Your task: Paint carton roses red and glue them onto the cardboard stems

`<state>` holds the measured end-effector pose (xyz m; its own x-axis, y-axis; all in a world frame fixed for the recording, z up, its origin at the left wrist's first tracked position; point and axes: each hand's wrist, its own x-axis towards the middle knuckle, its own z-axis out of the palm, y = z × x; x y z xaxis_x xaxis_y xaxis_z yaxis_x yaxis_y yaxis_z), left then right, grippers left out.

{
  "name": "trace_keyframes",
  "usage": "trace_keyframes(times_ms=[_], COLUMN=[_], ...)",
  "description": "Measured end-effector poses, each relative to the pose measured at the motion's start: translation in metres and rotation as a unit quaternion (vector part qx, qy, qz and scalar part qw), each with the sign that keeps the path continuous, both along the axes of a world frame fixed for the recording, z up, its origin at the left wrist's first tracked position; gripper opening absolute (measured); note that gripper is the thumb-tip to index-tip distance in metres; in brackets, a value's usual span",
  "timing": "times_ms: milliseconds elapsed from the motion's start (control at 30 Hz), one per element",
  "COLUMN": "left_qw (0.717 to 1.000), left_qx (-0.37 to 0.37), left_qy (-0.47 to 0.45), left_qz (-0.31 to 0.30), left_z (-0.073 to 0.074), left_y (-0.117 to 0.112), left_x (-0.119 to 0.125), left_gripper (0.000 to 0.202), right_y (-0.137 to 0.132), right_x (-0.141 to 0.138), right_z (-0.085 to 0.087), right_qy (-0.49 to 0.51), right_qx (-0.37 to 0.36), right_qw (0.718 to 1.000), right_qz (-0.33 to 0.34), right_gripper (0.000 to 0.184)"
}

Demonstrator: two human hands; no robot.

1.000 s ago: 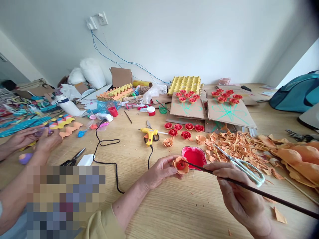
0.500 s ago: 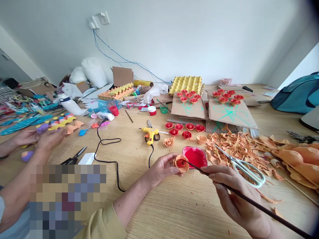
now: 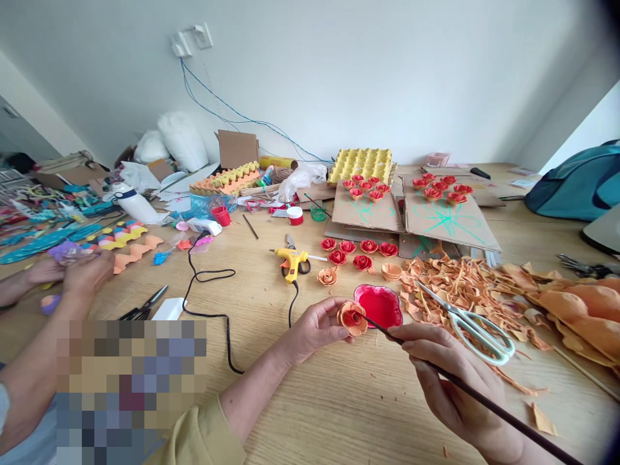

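Note:
Between the fingertips of my left hand (image 3: 317,326) is an orange paper rose (image 3: 353,319) with red paint in its centre. My right hand (image 3: 455,381) grips a long dark paintbrush (image 3: 477,398), its tip touching the middle of the rose. Just behind the rose lies a shallow dish of red paint (image 3: 380,307). Beyond it are several red-painted roses (image 3: 362,262), an unpainted orange rose (image 3: 327,276) and an orange paper cup (image 3: 392,271). White-handled scissors (image 3: 477,336) rest on orange scraps (image 3: 455,284) to the right.
A yellow glue gun (image 3: 293,261) with a black cord lies left of centre. Cardboard sheets (image 3: 445,226) with red roses stand at the back. At left, a co-worker's hands (image 3: 87,271) hold something purple near black scissors (image 3: 145,307). A teal bag (image 3: 576,184) is far right.
The brush has shifted slightly at the rose's centre, where more red shows. The co-worker's hands have moved a little left, and my left hand stays nearly still.

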<state>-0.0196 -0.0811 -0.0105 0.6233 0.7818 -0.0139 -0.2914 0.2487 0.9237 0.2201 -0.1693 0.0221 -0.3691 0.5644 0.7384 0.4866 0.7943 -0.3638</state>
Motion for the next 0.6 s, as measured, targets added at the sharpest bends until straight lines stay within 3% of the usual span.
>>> trace_keyframes(times_ms=[267,467,600], left_qw=[0.999,1.000,0.998], left_qx=[-0.004,0.016,0.050], left_qy=[-0.006,-0.012,0.008], left_qz=[0.050,0.022,0.047], left_z=[0.004,0.001,0.002], left_y=[0.001,0.000,-0.001], left_x=[0.001,0.003,0.003], left_gripper=[0.052,0.050,0.051], right_y=[-0.003,-0.002,0.001], right_x=[0.001,-0.003,-0.011], right_z=[0.002,0.003,0.012], right_qy=[0.020,0.038,0.063], right_qx=[0.006,0.005,0.003], right_qw=[0.999,0.999,0.996], right_qz=[-0.032,-0.034,-0.056], right_gripper=[0.033,0.032,0.027])
